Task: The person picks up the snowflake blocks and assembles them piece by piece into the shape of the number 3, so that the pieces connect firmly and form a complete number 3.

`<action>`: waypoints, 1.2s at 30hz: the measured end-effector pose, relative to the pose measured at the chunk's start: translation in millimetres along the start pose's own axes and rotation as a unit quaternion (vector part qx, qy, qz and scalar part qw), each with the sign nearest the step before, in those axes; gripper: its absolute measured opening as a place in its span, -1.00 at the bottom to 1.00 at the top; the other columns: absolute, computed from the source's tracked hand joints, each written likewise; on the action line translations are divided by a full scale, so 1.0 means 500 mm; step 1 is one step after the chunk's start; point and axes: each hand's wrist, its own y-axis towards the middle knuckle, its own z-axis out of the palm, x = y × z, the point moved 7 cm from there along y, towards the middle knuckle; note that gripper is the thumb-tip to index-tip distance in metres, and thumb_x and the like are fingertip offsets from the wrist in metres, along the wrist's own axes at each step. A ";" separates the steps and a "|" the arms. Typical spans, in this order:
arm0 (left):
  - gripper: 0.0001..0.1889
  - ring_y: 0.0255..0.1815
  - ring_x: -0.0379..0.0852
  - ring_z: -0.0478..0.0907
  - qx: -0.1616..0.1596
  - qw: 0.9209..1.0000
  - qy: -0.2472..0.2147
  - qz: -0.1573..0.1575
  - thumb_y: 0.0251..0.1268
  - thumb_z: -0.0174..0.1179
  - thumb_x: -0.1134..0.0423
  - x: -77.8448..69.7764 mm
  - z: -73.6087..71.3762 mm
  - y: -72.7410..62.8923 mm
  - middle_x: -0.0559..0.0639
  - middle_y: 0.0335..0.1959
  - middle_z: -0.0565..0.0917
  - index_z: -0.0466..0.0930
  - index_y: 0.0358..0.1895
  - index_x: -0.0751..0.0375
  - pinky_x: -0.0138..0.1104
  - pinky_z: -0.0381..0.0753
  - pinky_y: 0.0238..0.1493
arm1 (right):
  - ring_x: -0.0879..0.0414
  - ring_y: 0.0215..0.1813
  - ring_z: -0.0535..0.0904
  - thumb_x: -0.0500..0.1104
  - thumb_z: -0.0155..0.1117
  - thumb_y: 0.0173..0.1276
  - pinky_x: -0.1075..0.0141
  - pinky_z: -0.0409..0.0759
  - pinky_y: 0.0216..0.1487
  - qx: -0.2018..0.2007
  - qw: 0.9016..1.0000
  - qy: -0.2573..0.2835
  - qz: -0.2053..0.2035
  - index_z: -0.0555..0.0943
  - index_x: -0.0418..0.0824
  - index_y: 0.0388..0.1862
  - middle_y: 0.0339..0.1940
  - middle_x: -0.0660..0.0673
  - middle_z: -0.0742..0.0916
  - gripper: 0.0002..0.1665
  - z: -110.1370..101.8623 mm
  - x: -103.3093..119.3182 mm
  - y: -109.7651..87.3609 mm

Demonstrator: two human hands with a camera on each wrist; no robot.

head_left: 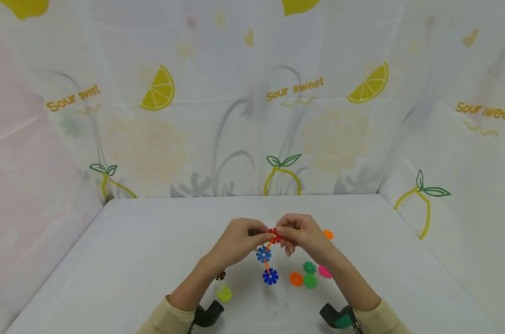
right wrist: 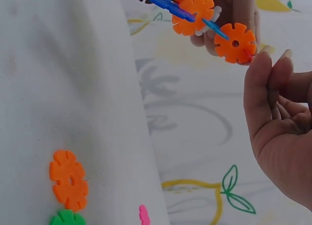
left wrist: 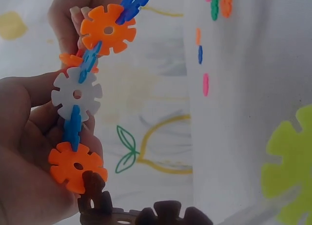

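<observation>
On the white table before me, toward the right, an orange disc lies near two green discs; a pink disc sits to their right, a second orange disc farther off.

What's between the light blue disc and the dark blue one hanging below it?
The head view shows an orange disc there, nearly edge-on, joining both.
</observation>
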 end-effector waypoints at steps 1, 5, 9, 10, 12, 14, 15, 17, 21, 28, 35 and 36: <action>-0.84 -0.45 -0.11 0.61 0.001 1.000 -0.004 -0.002 0.33 0.30 0.08 0.002 0.000 0.001 -0.11 -0.42 0.73 0.77 -0.26 0.06 -0.36 0.61 -0.42 | 0.19 -0.63 0.56 -0.19 0.14 0.51 0.37 0.66 -0.44 0.000 1.000 0.000 0.002 0.56 -0.47 -0.16 -0.56 -0.08 0.63 -0.71 0.000 0.000 0.001; -0.83 -0.46 -0.10 0.59 0.005 1.000 -0.016 -0.008 0.33 0.29 0.08 0.008 -0.001 0.002 -0.08 -0.44 0.72 0.76 -0.27 0.08 -0.34 0.59 -0.44 | 0.18 -0.63 0.57 -0.19 0.14 0.51 0.35 0.68 -0.42 -0.003 1.000 -0.002 0.007 0.57 -0.47 -0.12 -0.54 -0.09 0.64 -0.71 -0.001 -0.002 0.001; -0.83 -0.48 -0.15 0.57 0.005 1.000 -0.027 -0.015 0.34 0.29 0.09 0.013 -0.002 0.005 -0.02 -0.45 0.71 0.76 -0.28 0.10 -0.32 0.61 -0.45 | 0.17 -0.63 0.57 -0.20 0.16 0.50 0.31 0.70 -0.40 -0.008 1.000 -0.007 0.011 0.59 -0.45 -0.09 -0.52 -0.11 0.66 -0.72 -0.006 -0.004 0.002; -0.83 -0.48 -0.16 0.56 0.005 0.999 -0.029 -0.016 0.34 0.29 0.10 0.015 -0.002 0.005 -0.02 -0.46 0.71 0.76 -0.28 0.10 -0.32 0.61 -0.45 | 0.17 -0.63 0.57 -0.20 0.16 0.49 0.31 0.70 -0.39 -0.010 1.000 -0.010 0.011 0.59 -0.45 -0.08 -0.51 -0.11 0.66 -0.72 -0.008 -0.004 0.002; -0.83 -0.49 -0.15 0.55 0.002 0.999 -0.031 -0.019 0.34 0.29 0.10 0.017 -0.002 0.006 -0.03 -0.47 0.70 0.76 -0.29 0.10 -0.31 0.60 -0.46 | 0.18 -0.62 0.58 -0.21 0.16 0.49 0.30 0.70 -0.39 -0.015 1.000 -0.016 0.012 0.59 -0.44 -0.07 -0.50 -0.11 0.67 -0.73 -0.013 -0.004 0.002; -0.83 -0.49 -0.14 0.55 -0.002 0.999 -0.031 -0.022 0.34 0.29 0.10 0.020 -0.003 0.006 -0.04 -0.47 0.69 0.76 -0.29 0.10 -0.31 0.59 -0.47 | 0.18 -0.60 0.58 -0.21 0.17 0.49 0.31 0.70 -0.38 -0.019 0.999 -0.026 0.013 0.60 -0.42 -0.07 -0.50 -0.10 0.67 -0.74 -0.019 -0.004 0.001; -0.84 -0.49 -0.13 0.56 -0.005 0.999 -0.030 -0.024 0.34 0.28 0.11 0.022 -0.003 0.006 -0.04 -0.47 0.70 0.76 -0.29 0.10 -0.30 0.58 -0.47 | 0.19 -0.60 0.58 -0.20 0.17 0.48 0.31 0.70 -0.38 -0.021 0.999 -0.032 0.012 0.60 -0.42 -0.07 -0.50 -0.08 0.68 -0.74 -0.022 -0.004 0.001; -0.84 -0.48 -0.12 0.56 -0.011 0.999 -0.028 -0.028 0.34 0.28 0.12 0.025 -0.005 0.007 -0.02 -0.46 0.70 0.76 -0.29 0.10 -0.29 0.58 -0.46 | 0.19 -0.58 0.58 -0.19 0.18 0.48 0.30 0.70 -0.37 -0.024 0.999 -0.047 0.010 0.61 -0.41 -0.07 -0.49 -0.07 0.68 -0.74 -0.029 -0.003 0.001; -0.85 -0.46 -0.12 0.57 -0.019 0.999 -0.026 -0.034 0.34 0.29 0.11 0.029 -0.006 0.007 -0.01 -0.42 0.72 0.76 -0.27 0.08 -0.28 0.59 -0.43 | 0.15 -0.53 0.57 -0.18 0.19 0.47 0.27 0.71 -0.36 -0.027 0.996 -0.089 0.007 0.63 -0.36 -0.09 -0.44 -0.14 0.68 -0.76 -0.041 -0.002 0.001; -0.86 -0.50 -0.12 0.59 -0.024 0.999 -0.026 -0.036 0.32 0.30 0.11 0.036 -0.009 0.009 0.06 -0.41 0.71 0.76 -0.31 0.05 -0.29 0.59 -0.47 | 0.07 -0.41 0.61 -0.23 0.26 0.38 0.18 0.71 -0.29 -0.015 0.976 -0.211 0.055 0.65 -0.27 -0.13 -0.30 -0.22 0.71 -0.85 -0.060 -0.014 -0.005; -0.87 -0.53 -0.15 0.59 -0.026 0.999 -0.023 -0.037 0.32 0.30 0.11 0.043 -0.009 0.010 -0.03 -0.46 0.68 0.76 -0.33 0.04 -0.29 0.59 -0.49 | 0.07 -0.42 0.61 -0.31 0.30 0.28 0.20 0.69 -0.30 0.027 0.947 -0.305 0.099 0.65 -0.28 -0.12 -0.33 -0.09 0.68 -0.81 -0.063 -0.031 -0.016; -0.87 -0.53 -0.15 0.59 -0.027 0.999 -0.022 -0.036 0.32 0.30 0.11 0.043 -0.010 0.010 -0.02 -0.45 0.67 0.76 -0.32 0.05 -0.28 0.59 -0.49 | 0.07 -0.39 0.60 -0.32 0.31 0.27 0.22 0.67 -0.30 0.032 0.940 -0.321 0.106 0.65 -0.29 -0.13 -0.34 -0.08 0.68 -0.81 -0.062 -0.035 -0.018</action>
